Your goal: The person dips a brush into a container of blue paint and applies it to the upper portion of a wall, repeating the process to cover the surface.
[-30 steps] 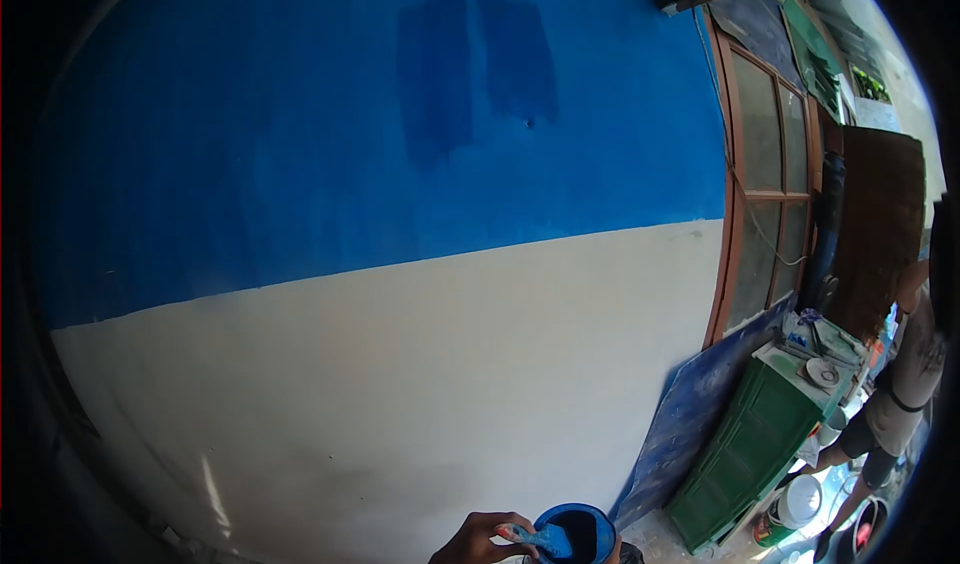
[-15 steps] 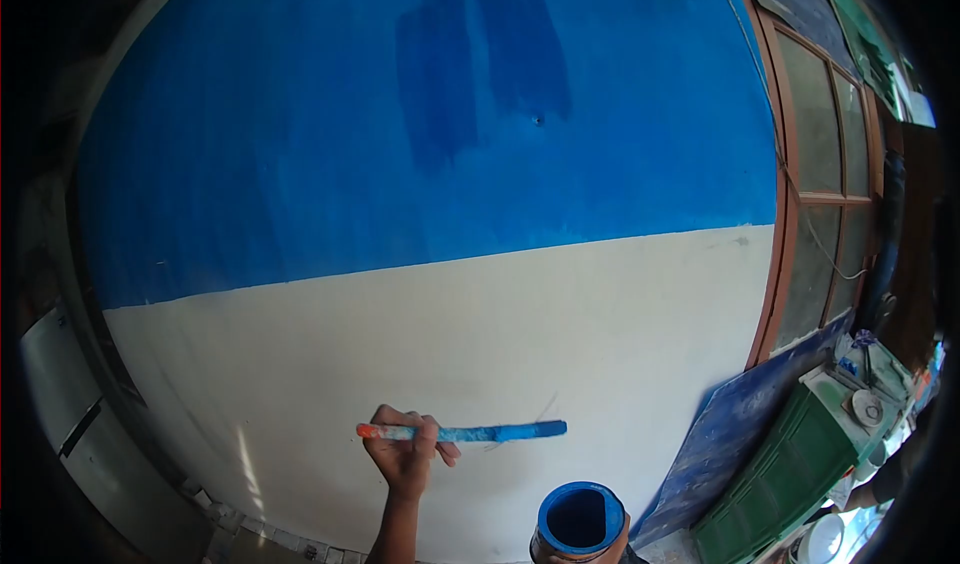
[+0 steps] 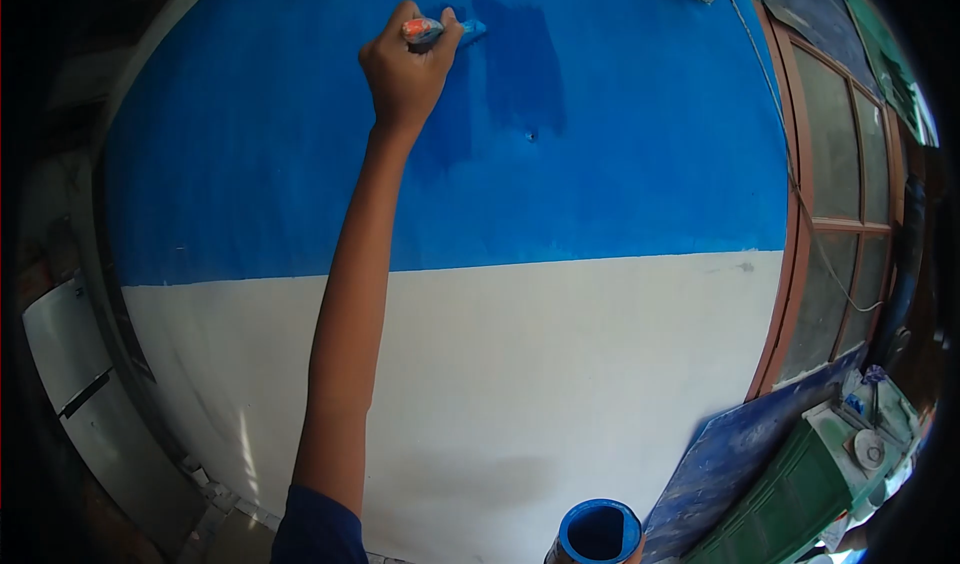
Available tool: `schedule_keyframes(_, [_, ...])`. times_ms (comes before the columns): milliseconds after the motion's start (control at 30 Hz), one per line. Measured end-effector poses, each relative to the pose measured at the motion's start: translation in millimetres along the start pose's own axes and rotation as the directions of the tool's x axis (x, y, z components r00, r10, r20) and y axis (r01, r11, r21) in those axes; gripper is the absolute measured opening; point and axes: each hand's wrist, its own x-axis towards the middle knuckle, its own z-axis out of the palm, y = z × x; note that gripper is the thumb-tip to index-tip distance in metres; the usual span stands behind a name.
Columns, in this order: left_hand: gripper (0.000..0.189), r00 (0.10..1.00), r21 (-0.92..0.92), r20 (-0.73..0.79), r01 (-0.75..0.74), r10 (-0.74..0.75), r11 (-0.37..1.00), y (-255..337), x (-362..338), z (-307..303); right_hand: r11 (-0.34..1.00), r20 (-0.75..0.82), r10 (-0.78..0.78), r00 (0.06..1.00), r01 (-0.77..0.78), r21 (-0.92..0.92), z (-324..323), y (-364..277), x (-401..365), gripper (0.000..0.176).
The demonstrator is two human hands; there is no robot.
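Gripping a paint-smeared brush with an orange-ended handle (image 3: pixel 422 31) narrowly between thumb and fingers of the left hand (image 3: pixel 400 76), up at the blue upper wall (image 3: pixel 250 164), near a darker blue patch (image 3: pixel 522 69). Touching a round, blue-rimmed pot (image 3: pixel 600 507), low over the whitish lower wall (image 3: pixel 550 364), with the mostly hidden right hand (image 3: pixel 638 554); cannot tell how tightly.

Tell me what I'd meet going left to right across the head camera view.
Silvery door-like panel, left hand gripping a paintbrush, small dark spot on the blue wall area, open paint can, wood-framed window.
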Motion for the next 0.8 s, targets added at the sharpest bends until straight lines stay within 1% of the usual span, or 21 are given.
schedule_keyframes(67, [0.031,0.993,0.133,0.102,-0.076,0.062,0.988,-23,13,17,0.999,-0.001,0.013,1.000,-0.013,0.032,-5,-13,4,0.123])
schedule_keyframes(100, [0.031,0.992,0.137,0.103,-0.082,0.068,0.987,-26,14,20,0.985,-0.036,-0.158,0.987,0.154,-0.079,2,76,-21,0.123])
schedule_keyframes(133, [0.033,0.986,0.147,0.138,-0.113,0.093,0.983,-29,17,23,0.985,-0.033,-0.161,0.986,0.159,-0.068,3,107,-22,0.123])
schedule_keyframes(167, [0.034,0.977,0.153,0.176,-0.144,0.117,0.978,-30,18,27,0.915,-0.034,-0.384,0.923,0.375,-0.149,3,125,-22,0.123])
schedule_keyframes(200, [0.034,0.975,0.153,0.182,-0.154,0.126,0.976,-28,16,27,0.918,0.163,-0.321,0.933,0.349,-0.190,9,204,-32,0.123])
schedule_keyframes(233, [0.034,0.965,0.139,0.239,-0.144,0.108,0.980,-24,11,25,0.909,0.361,-0.241,0.901,0.340,-0.240,15,281,-43,0.123])
schedule_keyframes(267, [0.034,0.951,0.125,0.296,-0.129,0.087,0.984,-19,3,23,0.893,0.534,-0.154,0.831,0.349,-0.286,21,353,-52,0.124])
schedule_keyframes(300, [0.034,0.949,0.123,0.303,-0.132,0.090,0.984,-14,-7,20,0.877,0.440,-0.253,0.862,0.396,-0.271,21,344,-53,0.124])
schedule_keyframes(367, [0.033,0.925,0.103,0.377,-0.082,0.037,0.991,-2,-31,7,0.834,0.240,-0.432,0.869,0.487,-0.261,11,319,-58,0.124])
schedule_keyframes(433, [0.032,0.901,0.046,0.430,-0.095,0.066,0.994,15,-58,-10,0.773,0.023,-0.591,0.806,0.574,-0.268,7,295,-53,0.125])
schedule_keyframes(467, [0.032,0.886,0.033,0.457,-0.105,0.079,0.994,27,-71,-20,0.773,0.025,-0.593,0.805,0.578,-0.261,7,294,-48,0.125])
schedule_keyframes(533, [0.033,0.862,0.013,0.496,-0.126,0.103,0.992,46,-96,-37,0.787,0.217,-0.440,0.871,0.490,-0.373,7,295,-38,0.125])
schedule_keyframes(567, [0.033,0.851,0.003,0.513,-0.131,0.111,0.991,51,-109,-45,0.798,0.350,-0.286,0.892,0.424,-0.428,8,300,-45,0.126])
schedule_keyframes(600, [0.033,0.847,0.007,0.520,-0.130,0.108,0.991,57,-114,-51,0.783,0.469,-0.121,0.875,0.374,-0.496,9,305,-52,0.126])
schedule_keyframes(633, [0.030,0.836,-0.003,0.530,-0.165,0.141,0.986,61,-117,-55,0.789,0.492,-0.076,0.867,0.354,-0.502,7,310,-57,0.126])
schedule_keyframes(667, [0.028,0.825,-0.013,0.537,-0.201,0.176,0.980,61,-117,-56,0.797,0.476,-0.090,0.875,0.350,-0.492,7,315,-59,0.126])
schedule_keyframes(700, [0.028,0.825,-0.008,0.538,-0.202,0.175,0.979,62,-111,-56,0.799,0.473,-0.100,0.875,0.354,-0.487,8,314,-58,0.126])
schedule_keyframes(767, [0.023,0.872,0.026,0.483,-0.101,0.076,0.995,62,-90,-55,0.800,0.466,-0.108,0.878,0.355,-0.484,8,316,-59,0.127])
schedule_keyframes(800, [0.018,0.897,0.039,0.441,-0.049,0.027,0.998,57,-81,-51,0.800,0.469,-0.112,0.876,0.359,-0.481,8,316,-59,0.127])
